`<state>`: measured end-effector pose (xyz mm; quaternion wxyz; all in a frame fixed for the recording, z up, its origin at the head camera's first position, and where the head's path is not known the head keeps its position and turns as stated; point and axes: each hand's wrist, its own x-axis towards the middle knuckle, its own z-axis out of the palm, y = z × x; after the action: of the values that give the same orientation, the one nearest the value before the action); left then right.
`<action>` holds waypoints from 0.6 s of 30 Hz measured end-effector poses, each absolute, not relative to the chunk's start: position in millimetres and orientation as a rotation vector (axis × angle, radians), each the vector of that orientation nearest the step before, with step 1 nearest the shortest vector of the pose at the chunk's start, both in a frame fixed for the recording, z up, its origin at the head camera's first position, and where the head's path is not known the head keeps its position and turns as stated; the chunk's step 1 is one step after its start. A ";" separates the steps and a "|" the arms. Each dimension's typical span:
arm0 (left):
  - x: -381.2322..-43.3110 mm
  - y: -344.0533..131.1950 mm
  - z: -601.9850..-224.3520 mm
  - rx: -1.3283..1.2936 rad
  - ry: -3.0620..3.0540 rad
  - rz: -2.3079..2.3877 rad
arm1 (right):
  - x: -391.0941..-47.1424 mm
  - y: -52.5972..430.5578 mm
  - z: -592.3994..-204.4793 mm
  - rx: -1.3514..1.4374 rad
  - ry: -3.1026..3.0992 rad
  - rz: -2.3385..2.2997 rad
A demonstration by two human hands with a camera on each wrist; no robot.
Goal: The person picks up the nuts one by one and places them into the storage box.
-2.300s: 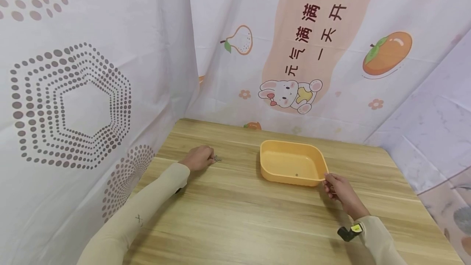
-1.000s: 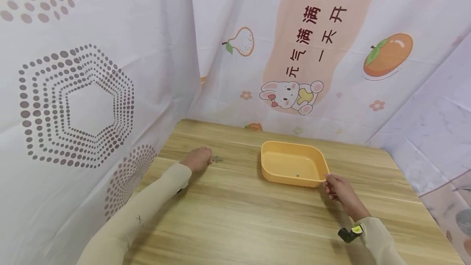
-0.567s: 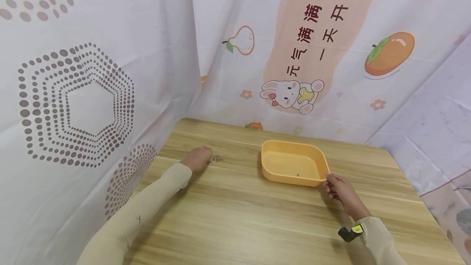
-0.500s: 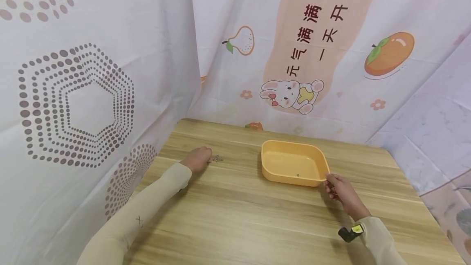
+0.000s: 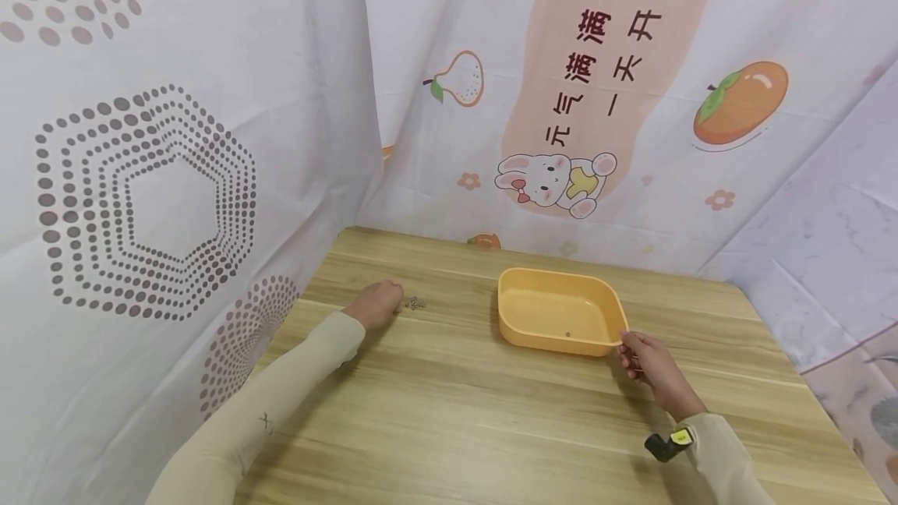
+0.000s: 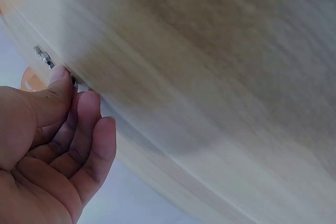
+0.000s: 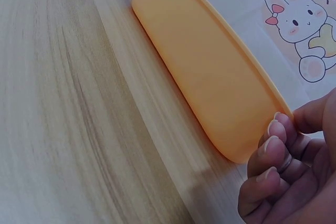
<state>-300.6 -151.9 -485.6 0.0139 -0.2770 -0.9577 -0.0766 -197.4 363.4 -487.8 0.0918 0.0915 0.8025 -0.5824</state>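
My left hand [image 5: 376, 305] is low over the table on the left, its fingers curled. Thumb and fingertips pinch a small dark, shiny metal nut [image 6: 74, 83], partly hidden by the fingers. Just beyond them lies a small cluster of silvery metal nuts [image 5: 415, 303], also seen as shiny nuts [image 6: 44, 56] in the left wrist view. My right hand [image 5: 652, 369] pinches the near right corner of a yellow plastic basket [image 5: 554, 343] between thumb and index finger, the other fingers curled below the rim. One tiny nut [image 5: 567, 334] rests on the basket's floor.
The wood-grain table [image 5: 449, 427] carries all of this. A printed curtain [image 5: 435, 178] hangs along its back edge, and another curtain [image 5: 281, 100] borders the left side. A black device with a yellow label [image 5: 669, 443] sits at the right wrist.
My left hand has shifted very slightly left, and more of the nut cluster shows beside its fingertips. The right hand and the basket stay in place.
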 end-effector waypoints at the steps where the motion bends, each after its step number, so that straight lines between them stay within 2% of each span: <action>1: -300.8 -151.9 -485.0 -0.872 -2.981 -0.236 | -197.1 363.4 -487.7 0.270 2.384 -1.731; 18: -305.4 -151.4 -482.2 -0.940 -3.064 -0.198 | -196.5 364.0 -485.1 0.256 2.385 -1.731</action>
<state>-305.4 -151.4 -482.2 -0.0348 -0.2925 -0.9536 -0.0617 -196.5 364.0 -485.1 0.0916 0.0861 0.8028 -0.5829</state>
